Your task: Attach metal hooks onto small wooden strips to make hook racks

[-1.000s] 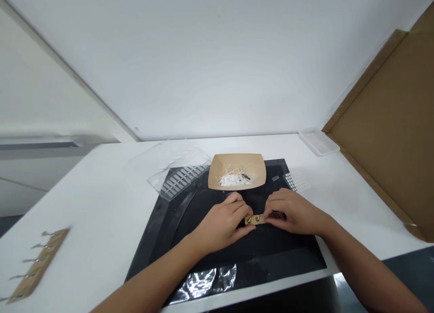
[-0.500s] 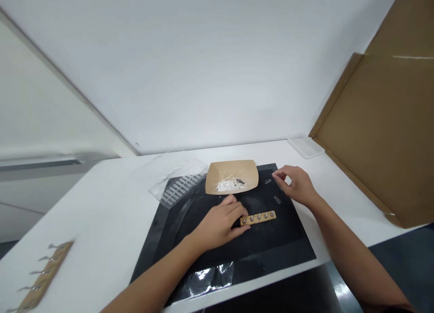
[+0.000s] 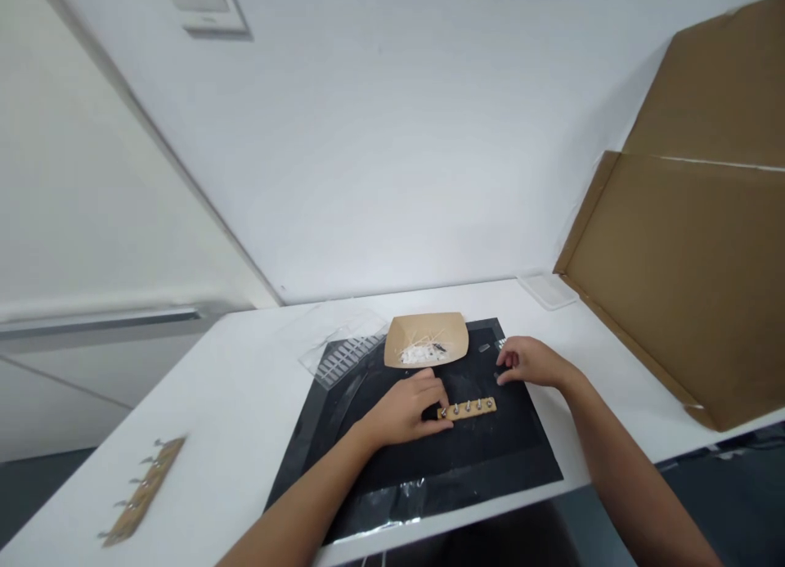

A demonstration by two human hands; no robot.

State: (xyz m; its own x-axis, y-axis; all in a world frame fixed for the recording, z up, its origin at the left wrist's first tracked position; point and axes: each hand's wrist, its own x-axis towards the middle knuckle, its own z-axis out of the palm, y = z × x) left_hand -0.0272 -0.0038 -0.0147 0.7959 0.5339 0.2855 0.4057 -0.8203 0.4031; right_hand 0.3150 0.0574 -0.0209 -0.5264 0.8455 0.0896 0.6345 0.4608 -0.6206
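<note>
My left hand lies on the black mat, thumb and fingers closed around the left end of a short wooden strip. A row of small metal studs stands along that strip. My right hand is over the mat's right edge, with thumb and forefinger apart and the other fingers curled. A small clear piece lies on the mat just left of it. By its fingertips is a small whitish striped bit, too small to make out.
A cardboard tray with white bits and thin sticks stands behind the strip. Left of it lies a clear sheet with rows of pale tips. Another wooden strip with metal stems is far left. A clear plastic lid and brown cardboard are right.
My right hand has come lower, toward the clear pieces, and its thumb and forefinger have parted. My left hand stays on the wooden strip. The camera view has shifted.
</note>
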